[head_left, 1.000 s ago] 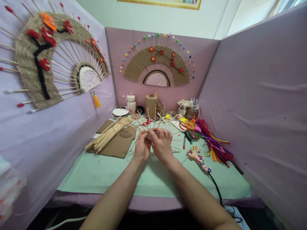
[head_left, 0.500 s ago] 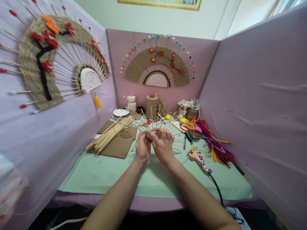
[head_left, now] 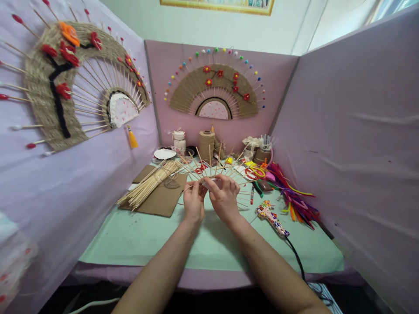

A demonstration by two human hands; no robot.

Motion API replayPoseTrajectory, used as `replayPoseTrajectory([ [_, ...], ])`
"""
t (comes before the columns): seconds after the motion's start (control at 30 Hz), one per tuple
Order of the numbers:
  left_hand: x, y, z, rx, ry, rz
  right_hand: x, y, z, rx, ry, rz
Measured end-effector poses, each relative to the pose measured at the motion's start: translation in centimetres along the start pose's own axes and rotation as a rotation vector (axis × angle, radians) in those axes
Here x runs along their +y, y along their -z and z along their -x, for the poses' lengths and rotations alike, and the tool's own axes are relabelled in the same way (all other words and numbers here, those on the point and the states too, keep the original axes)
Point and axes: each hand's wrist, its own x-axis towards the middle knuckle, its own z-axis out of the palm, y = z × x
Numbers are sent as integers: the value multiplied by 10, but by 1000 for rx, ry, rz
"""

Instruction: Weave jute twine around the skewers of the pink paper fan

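Note:
Both of my hands are raised over the middle of the green table [head_left: 137, 235] and hold a half-made fan frame [head_left: 216, 170], a small pale core with thin wooden sticks spreading out from it. My left hand [head_left: 194, 201] pinches the frame's left side with closed fingers. My right hand [head_left: 224, 197] grips the core from the right, its fingers curled over the top. The sticks point up and away from me towards the back of the table.
A bundle of wooden skewers [head_left: 149, 183] lies on brown cardboard [head_left: 157, 201] at left. A patterned glue gun [head_left: 271, 218] with a black cord lies at right, beside coloured pipe cleaners [head_left: 293, 194]. A twine spool [head_left: 207, 145], jars and scissors stand at the back. Finished fans hang on the partitions.
My hands have turned the fan frame a little and lowered it slightly. The grip of both hands stays the same.

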Motion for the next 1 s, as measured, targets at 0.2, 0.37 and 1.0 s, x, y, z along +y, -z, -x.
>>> replayPoseTrajectory([
  [0.2, -5, 1, 0, -8, -22, -16, 4, 0, 0, 14, 17, 5],
  [0.37, -1, 3, -4, -52, 53, 42, 9, 3, 1, 36, 64, -86],
  [1.0, -1, 14, -22, 62, 368, 241, 14, -7, 2, -1, -64, -34],
])
